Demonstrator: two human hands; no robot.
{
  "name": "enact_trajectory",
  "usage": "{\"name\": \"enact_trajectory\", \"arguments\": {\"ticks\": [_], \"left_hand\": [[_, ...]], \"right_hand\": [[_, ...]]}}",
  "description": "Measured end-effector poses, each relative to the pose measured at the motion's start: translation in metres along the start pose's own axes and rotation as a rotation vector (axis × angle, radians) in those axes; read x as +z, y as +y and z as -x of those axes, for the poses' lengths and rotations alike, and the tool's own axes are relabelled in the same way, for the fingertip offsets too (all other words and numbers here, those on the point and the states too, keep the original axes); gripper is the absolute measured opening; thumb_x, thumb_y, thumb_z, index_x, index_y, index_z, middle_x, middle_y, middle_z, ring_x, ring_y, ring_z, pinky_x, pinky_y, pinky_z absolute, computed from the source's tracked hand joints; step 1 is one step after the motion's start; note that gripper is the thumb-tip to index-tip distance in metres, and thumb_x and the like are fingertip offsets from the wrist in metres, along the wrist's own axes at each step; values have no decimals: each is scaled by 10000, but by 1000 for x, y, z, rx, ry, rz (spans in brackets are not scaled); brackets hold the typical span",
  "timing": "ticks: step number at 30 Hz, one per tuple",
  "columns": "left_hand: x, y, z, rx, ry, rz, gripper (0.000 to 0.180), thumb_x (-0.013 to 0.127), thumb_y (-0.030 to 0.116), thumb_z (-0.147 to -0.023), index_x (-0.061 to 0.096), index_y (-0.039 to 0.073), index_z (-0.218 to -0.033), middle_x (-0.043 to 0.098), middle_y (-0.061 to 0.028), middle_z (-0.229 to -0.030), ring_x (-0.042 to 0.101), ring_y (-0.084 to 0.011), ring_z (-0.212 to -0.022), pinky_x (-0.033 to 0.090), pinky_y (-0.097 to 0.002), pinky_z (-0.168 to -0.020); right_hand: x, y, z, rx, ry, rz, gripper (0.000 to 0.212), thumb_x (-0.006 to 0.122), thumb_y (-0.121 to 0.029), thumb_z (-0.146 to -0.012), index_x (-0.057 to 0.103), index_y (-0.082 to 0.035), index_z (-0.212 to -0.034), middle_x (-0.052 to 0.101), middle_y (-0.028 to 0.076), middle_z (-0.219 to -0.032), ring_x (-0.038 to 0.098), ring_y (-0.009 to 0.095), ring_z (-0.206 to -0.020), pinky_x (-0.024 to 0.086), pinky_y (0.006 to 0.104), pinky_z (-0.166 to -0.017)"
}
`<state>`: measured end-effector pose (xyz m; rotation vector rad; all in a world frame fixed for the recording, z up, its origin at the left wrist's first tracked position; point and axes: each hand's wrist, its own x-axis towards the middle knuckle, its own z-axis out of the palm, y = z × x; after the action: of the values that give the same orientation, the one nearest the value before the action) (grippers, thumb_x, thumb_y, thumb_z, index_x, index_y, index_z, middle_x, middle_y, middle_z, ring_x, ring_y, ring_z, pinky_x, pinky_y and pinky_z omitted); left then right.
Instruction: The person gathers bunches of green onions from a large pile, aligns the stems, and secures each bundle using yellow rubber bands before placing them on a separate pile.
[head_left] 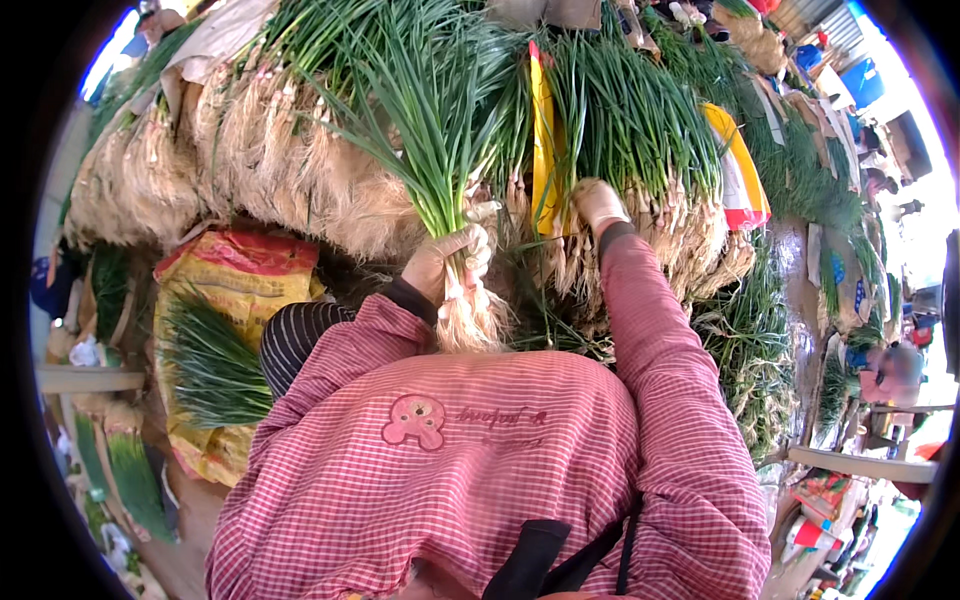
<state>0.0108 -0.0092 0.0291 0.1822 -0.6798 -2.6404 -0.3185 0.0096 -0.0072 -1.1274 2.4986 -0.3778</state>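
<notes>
My left hand [447, 262], in a pale glove, is closed round a bunch of green onions [425, 165]. It holds them upright in front of my chest, leaves fanning up and the pale roots hanging below the fist. Further right, my gloved right hand [600, 204] reaches to the near edge of a pile of green onions [640, 120], beside a yellow plastic strip [545, 140]. Its fingers are bent in among the stalks, and what they grip is hidden.
A long heap of green onions [300, 170] with shaggy roots lies ahead on the left. Cut leaves rest on a yellow-and-red sack [225, 260] at my left. A yellow, white and red sack [738, 170] edges the right pile. Other people and more greens are at the far right.
</notes>
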Motion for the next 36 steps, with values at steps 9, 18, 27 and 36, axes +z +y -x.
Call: {"name": "enact_trajectory", "arguments": {"ticks": [9, 18, 27, 36], "left_hand": [[12, 5, 22, 22, 313, -246, 399, 558, 194, -959, 499, 25, -1316, 558, -13, -731, 528, -110, -527, 461, -242, -461], [22, 11, 9, 80, 355, -328, 372, 552, 174, -953, 522, 58, -1306, 549, -14, -721, 509, -111, -511, 442, -244, -450], [-1, 18, 22, 135, 317, -163, 267, 572, 149, -941, 567, 12, -1171, 619, -56, -777, 561, -144, -483, 472, -271, -413], [7, 12, 11, 129, 400, -219, 411, 577, 282, -954, 537, 11, -1260, 619, -54, -823, 597, -122, -617, 488, -252, -450]], "right_hand": [[-1, -8, 120, 39, -521, -192, 307, 540, -324, -961, 654, -41, -997, 657, 87, -873, 599, 181, -753, 525, 348, -724], [146, 74, 111, -212, -522, 84, 513, 624, -487, -863, 667, 7, -993, 662, 199, -867, 632, 347, -876, 490, 399, -794], [-66, 106, 156, -231, -193, -452, 213, 565, -109, -906, 661, -98, -1095, 672, 39, -1084, 644, 145, -935, 522, 267, -865], [-225, 248, 217, 299, 170, 703, 328, 589, -246, -895, 607, -78, -1176, 682, 141, -1052, 658, 315, -981, 525, 420, -821]]}}
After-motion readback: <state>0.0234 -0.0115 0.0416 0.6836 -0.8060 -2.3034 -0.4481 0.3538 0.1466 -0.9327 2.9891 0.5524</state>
